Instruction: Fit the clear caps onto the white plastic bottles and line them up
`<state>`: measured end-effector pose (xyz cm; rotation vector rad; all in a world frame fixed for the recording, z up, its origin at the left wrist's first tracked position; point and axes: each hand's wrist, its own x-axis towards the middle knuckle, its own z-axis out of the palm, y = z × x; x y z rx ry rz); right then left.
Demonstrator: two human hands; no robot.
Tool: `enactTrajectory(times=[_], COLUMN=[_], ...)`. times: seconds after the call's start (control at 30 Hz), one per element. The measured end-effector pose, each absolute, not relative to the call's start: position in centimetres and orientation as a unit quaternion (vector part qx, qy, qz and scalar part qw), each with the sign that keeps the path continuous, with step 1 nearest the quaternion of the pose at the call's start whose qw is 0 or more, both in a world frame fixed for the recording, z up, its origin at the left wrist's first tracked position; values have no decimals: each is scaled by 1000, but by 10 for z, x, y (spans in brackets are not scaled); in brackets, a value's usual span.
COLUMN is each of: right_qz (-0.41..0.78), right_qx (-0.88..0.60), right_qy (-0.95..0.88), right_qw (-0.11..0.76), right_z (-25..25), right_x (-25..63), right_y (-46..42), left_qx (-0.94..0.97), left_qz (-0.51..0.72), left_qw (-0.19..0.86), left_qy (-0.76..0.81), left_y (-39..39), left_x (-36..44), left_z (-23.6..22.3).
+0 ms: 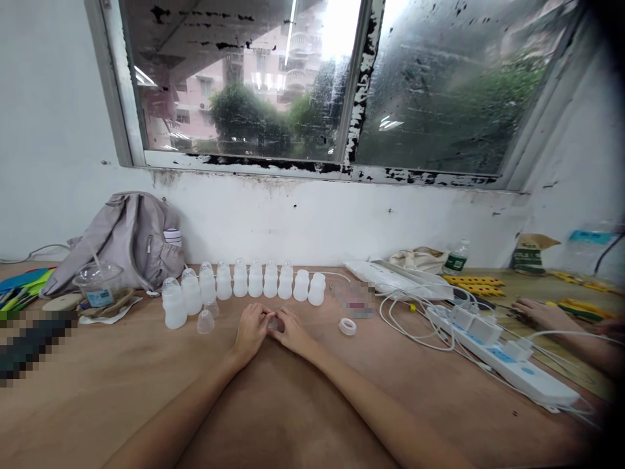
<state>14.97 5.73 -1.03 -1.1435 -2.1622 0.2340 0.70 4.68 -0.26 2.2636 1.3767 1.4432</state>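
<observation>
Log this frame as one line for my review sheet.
left hand: on small clear piece | right hand: same piece | behind: row of white bottles | right: white ring, power strip

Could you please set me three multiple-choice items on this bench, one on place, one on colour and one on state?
1. Where does the loose clear domed cap lie?
A. in front of the row of white plastic bottles
B. on the grey fabric backpack
C. on the white power strip

2. What colour is the small flat ring?
A. red
B. white
C. black

3. How are the hands?
A. far apart
B. raised
C. together on the brown wooden table

Answers: 1 A, it sits just before the row's left end. 2 B, it shows white. 3 C, left hand and right hand meet around something small.
</observation>
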Motion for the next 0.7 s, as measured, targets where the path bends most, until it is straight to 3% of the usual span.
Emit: enactTrajectory(times=[0.17,0.3,0.47,0.7], right_qz=[102,34,-33,-91], right_qx=[-497,-577,-637,-554], right_qy=[-739,-712,-701,-735], right_qw=[443,400,320,380], right_z=[12,24,37,45], right_x=[178,197,201,205], right_y=[82,110,126,91], left_qx=[608,499,440,408], left_qz=[587,635,666,667], left_qw=[233,359,400,431], left_qy=[482,468,451,450], left_y=[58,70,76,76], left_x=[3,-5,-11,-12], left_z=[-5,-15,-22,-21])
